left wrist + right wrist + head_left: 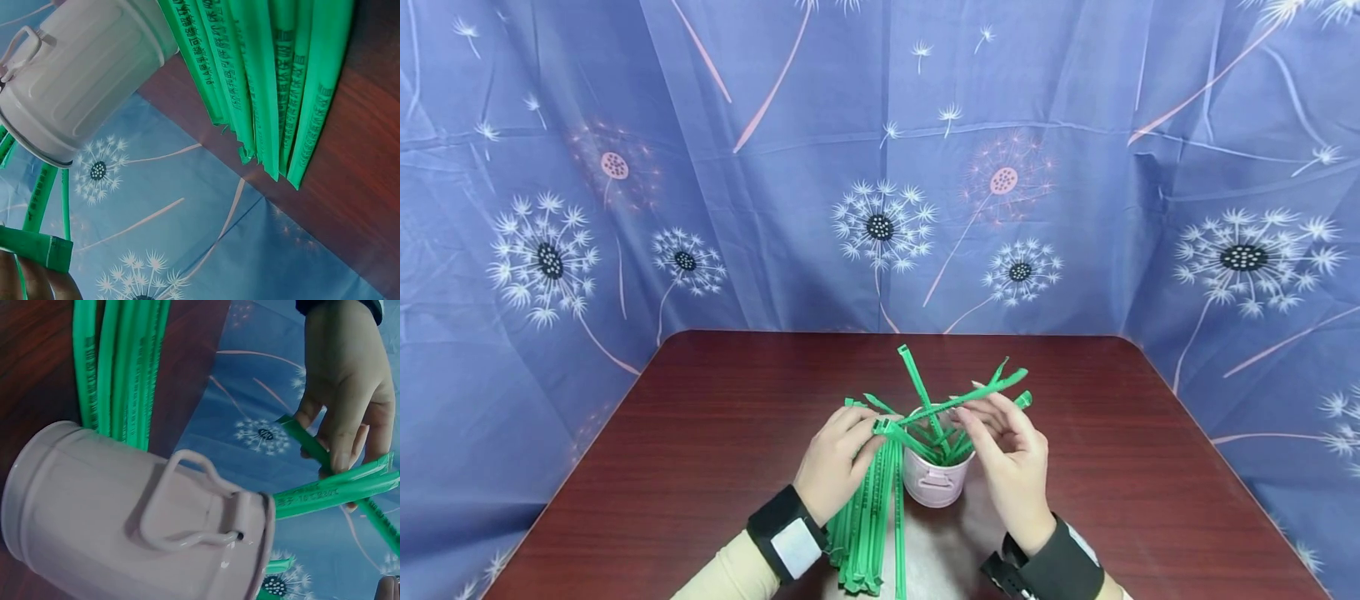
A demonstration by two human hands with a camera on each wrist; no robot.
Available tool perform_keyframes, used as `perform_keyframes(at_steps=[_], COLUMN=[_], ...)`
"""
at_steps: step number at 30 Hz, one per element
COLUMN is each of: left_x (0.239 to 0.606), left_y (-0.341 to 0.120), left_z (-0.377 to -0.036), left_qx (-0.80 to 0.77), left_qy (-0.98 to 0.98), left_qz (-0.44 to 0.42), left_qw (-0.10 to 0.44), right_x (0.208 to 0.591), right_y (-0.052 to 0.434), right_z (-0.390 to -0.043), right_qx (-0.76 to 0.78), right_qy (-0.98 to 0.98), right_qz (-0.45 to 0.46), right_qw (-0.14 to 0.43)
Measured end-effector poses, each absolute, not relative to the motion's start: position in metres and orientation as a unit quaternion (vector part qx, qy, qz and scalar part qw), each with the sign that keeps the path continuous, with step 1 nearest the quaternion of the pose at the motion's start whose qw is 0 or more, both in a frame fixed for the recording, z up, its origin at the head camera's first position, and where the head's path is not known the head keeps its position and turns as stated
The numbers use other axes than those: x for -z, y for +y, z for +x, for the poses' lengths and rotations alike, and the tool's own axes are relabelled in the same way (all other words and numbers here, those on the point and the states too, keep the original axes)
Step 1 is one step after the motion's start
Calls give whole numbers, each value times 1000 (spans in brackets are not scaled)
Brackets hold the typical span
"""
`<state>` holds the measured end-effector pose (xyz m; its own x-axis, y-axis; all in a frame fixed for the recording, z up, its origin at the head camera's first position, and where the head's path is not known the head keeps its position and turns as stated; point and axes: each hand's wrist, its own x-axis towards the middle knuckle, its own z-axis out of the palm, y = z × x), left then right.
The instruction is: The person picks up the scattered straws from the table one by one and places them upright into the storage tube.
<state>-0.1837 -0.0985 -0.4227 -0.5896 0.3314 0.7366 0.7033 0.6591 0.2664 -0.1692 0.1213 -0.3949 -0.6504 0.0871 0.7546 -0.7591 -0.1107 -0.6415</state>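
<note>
Both hands pinch one green paper-wrapped straw (pixel 951 405) above the pail (pixel 932 483): left hand (pixel 835 462) at its end, right hand (pixel 1011 462) mid-length. It looks light and bendable, best held near the ends.

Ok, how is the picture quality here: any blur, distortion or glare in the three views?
Head view: evenly lit and sharp, with wide-angle bending of the table edges. Left wrist view: tilted, close and soft on the green packets. Right wrist view: tilted, a small glare spot on the pink bucket, left hand clear.

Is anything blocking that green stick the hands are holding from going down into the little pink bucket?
Partly: other green sticks already stand splayed in the pink bucket, crowding its mouth below the held green stick. Nothing else intervenes.
</note>
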Motion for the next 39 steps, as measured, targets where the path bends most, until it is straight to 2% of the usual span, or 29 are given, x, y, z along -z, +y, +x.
perform_keyframes(at_steps=[9,18,31,35,39], left_x=[423,427,452,457,462], left_y=[-97,-99,-108,-112,-116], left_z=[-184,-185,-184,-188,-194], left_qx=[294,262,192,202,235], left_qy=[-845,-882,-970,-973,-967], left_qz=[-320,-281,-127,-105,-92], left_qw=[311,272,81,28,-20], right_x=[391,387,395,397,396], right_y=[119,132,145,147,148], right_z=[-166,-169,-177,-179,-180], right_qx=[-699,-705,-706,-697,-656], right_qy=[-578,-553,-549,-559,-590], right_qz=[272,239,227,222,215], right_qw=[322,375,385,390,419])
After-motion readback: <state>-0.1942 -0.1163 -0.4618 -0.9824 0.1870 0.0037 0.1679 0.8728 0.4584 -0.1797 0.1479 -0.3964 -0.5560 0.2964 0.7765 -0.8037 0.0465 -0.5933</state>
